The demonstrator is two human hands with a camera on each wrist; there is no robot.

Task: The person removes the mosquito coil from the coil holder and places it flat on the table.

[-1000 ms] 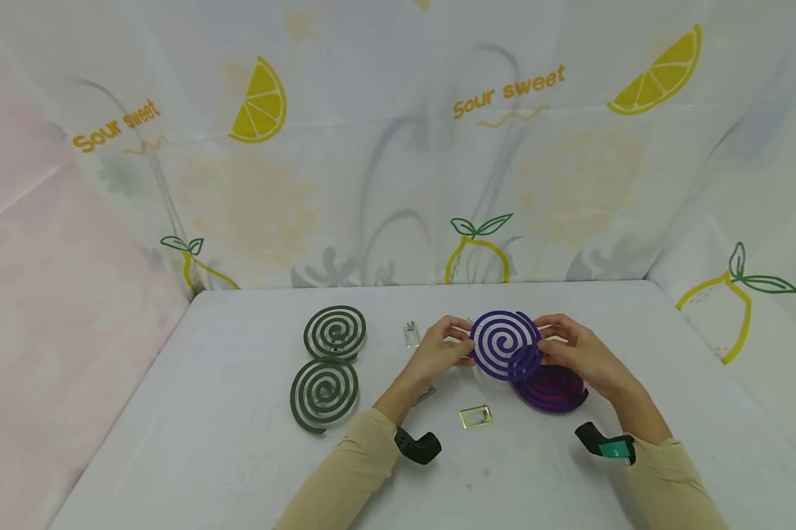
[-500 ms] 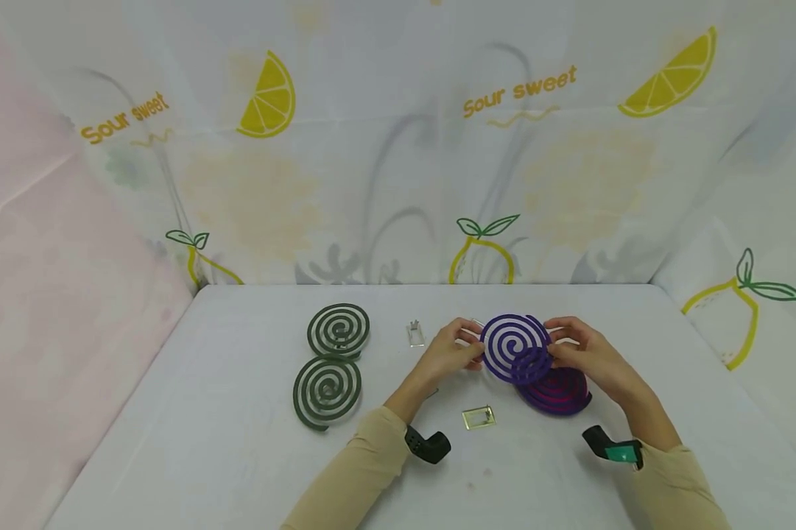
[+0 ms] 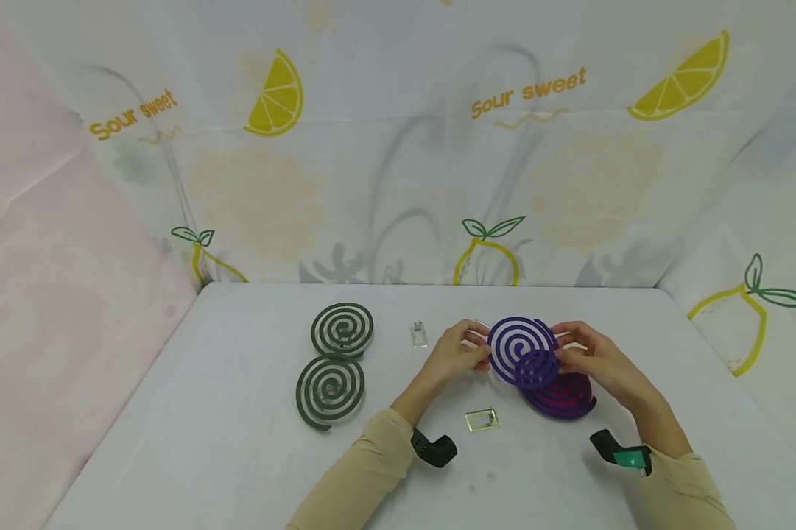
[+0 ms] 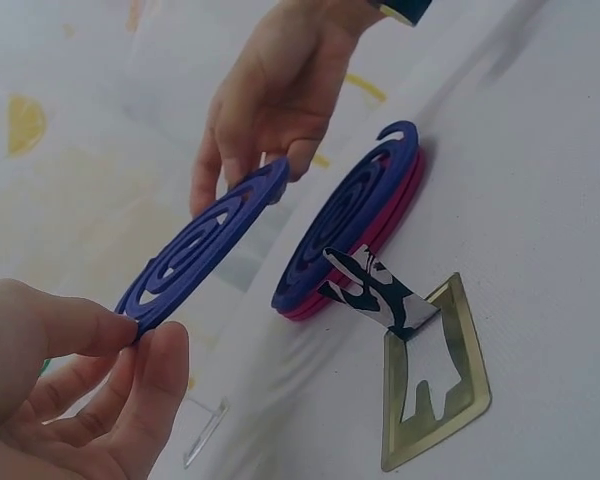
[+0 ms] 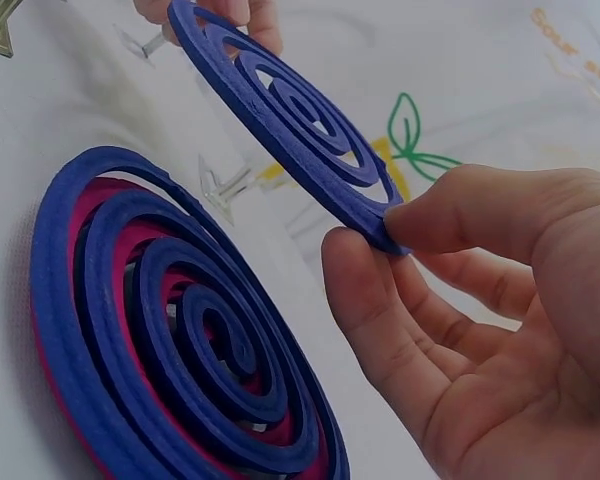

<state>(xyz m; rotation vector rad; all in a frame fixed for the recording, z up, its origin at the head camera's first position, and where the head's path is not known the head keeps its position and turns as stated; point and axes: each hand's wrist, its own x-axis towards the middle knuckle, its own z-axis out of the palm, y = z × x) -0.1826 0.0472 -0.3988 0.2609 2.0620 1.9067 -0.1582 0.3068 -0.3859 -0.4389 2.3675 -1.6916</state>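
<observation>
A purple-blue mosquito coil [image 3: 518, 346] is held up off the table between both hands. My left hand [image 3: 459, 352] pinches its left edge between thumb and fingers. At the opposite edge, my right hand [image 3: 588, 361] pinches it the same way, as the right wrist view shows too. Beneath and to the right lies a stack of coils [image 5: 180, 300], a blue one on top of a pink-red one. A gold metal coil stand [image 4: 435, 390], with an upright bent tab, rests on the table below the hands.
Two dark green coils [image 3: 331, 390] lie touching on the left of the white table [image 3: 205, 442]. A small metal stand [image 3: 419, 334] sits near the back. Another stand [image 5: 220, 190] lies behind the held coil, partly hidden. A printed cloth [image 3: 371, 162] hangs behind.
The head view has shifted a little, so everything sits slightly further right. Both hands still hold the purple-blue coil at about the same place over the stack.
</observation>
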